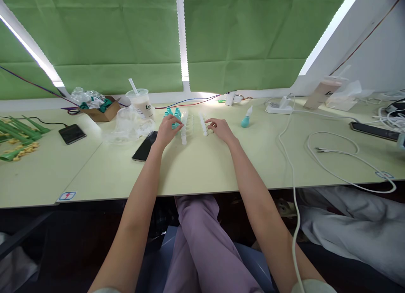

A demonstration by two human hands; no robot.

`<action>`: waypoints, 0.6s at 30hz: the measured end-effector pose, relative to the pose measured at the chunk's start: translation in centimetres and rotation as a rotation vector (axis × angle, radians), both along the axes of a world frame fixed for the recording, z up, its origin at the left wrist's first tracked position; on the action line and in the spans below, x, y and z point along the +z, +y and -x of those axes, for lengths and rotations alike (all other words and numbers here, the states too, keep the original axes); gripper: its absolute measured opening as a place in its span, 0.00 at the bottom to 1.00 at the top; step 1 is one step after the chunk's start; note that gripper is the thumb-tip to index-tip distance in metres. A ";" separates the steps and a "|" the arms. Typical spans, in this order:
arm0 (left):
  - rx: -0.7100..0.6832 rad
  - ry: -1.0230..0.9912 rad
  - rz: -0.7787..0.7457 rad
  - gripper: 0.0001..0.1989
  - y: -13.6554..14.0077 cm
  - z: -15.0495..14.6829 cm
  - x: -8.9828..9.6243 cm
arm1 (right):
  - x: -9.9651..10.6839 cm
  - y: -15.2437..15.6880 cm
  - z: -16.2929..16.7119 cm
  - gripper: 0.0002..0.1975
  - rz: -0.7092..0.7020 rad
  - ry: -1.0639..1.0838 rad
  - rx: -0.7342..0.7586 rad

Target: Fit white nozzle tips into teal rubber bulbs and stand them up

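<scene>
Rows of small white plastic pieces (190, 125) stand on the pale table (202, 166) in front of me. My left hand (167, 130) rests at their left end, fingers curled around a teal cap (174, 125), with more teal caps (172, 112) just behind it. My right hand (220, 128) lies at the right end of the rows, fingertips touching a white piece (204, 126). An assembled teal and white piece (246, 118) stands apart to the right.
A black phone (144, 147) lies by my left wrist, beside clear plastic bags (129, 124) and a lidded drink cup (141, 101). A cardboard box (101, 109), another phone (72, 133) and green parts (19, 130) are left. White cables (332, 154) and a power strip (278, 108) lie right.
</scene>
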State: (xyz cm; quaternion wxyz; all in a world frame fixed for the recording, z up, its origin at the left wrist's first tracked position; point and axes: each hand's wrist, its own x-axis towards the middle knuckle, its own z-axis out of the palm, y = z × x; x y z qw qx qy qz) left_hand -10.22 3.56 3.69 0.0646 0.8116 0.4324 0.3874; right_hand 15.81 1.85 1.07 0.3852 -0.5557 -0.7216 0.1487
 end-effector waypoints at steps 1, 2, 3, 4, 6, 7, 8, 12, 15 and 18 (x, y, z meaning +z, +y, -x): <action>0.006 -0.005 0.003 0.08 0.0 0.0 0.0 | 0.3 -0.3 0.1 0.15 0.004 -0.094 0.015; 0.011 -0.010 0.005 0.07 0.1 0.1 0.0 | 0.5 -0.6 0.3 0.15 0.004 -0.188 0.019; 0.013 -0.015 0.008 0.07 0.1 0.1 0.0 | 0.7 -0.9 0.5 0.15 0.008 -0.269 0.013; 0.015 -0.020 0.010 0.07 0.1 0.1 0.0 | 0.8 -1.1 0.8 0.15 0.016 -0.330 0.003; 0.014 -0.020 0.012 0.07 0.2 0.2 -0.1 | 0.9 -1.4 1.2 0.14 0.030 -0.394 -0.020; 0.013 -0.017 0.010 0.07 0.2 0.2 -0.1 | 0.9 -1.4 1.3 0.13 0.032 -0.404 -0.034; 0.011 -0.014 0.008 0.06 0.3 0.3 -0.2 | 0.8 -1.4 1.4 0.12 0.031 -0.401 -0.050; 0.015 -0.009 0.002 0.06 0.5 0.5 -0.5 | 0.3 -1.0 1.1 0.09 0.026 -0.280 -0.101; 0.009 -0.017 -0.006 0.06 0.5 0.4 -0.5 | 0.5 -0.7 1.0 0.05 0.058 0.085 -0.044; -0.053 -0.054 -0.018 0.11 0.1 -0.5 -0.2 | 1.4 -0.9 1.7 0.11 0.083 0.514 0.127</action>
